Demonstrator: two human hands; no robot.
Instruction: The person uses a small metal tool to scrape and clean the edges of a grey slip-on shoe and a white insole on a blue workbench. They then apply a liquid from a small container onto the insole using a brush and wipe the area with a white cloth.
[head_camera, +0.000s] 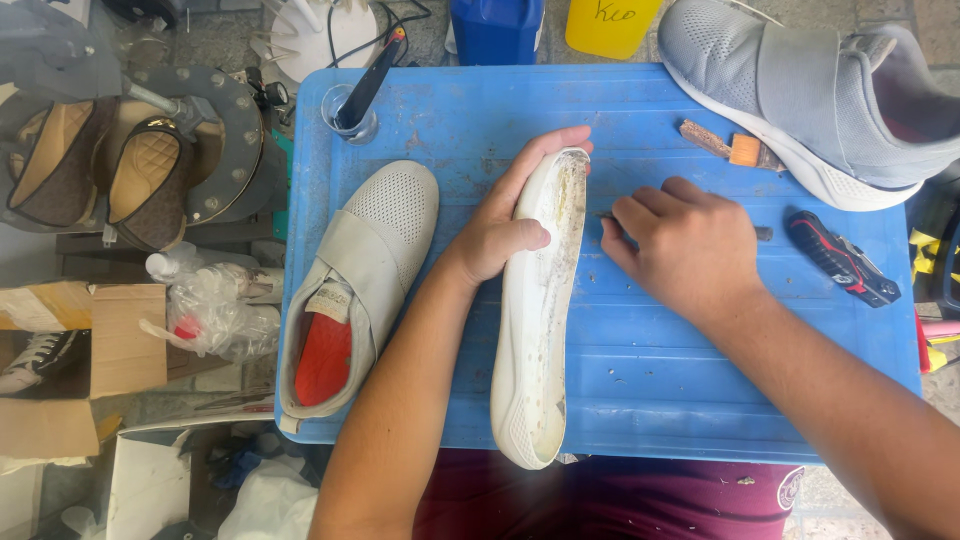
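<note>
On blue tray (640, 380): left hand (495, 235) grips white sole (540, 300); beige shoe (355, 285) beside.

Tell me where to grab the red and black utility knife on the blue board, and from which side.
Grip the utility knife across its middle, coming from above. It lies flat and slanted on the blue board, long sides bare, so fingers probably fit either side. The right hand is nearest.

Bare forearms, no sleeves; maroon garment (600, 500) below.
</note>
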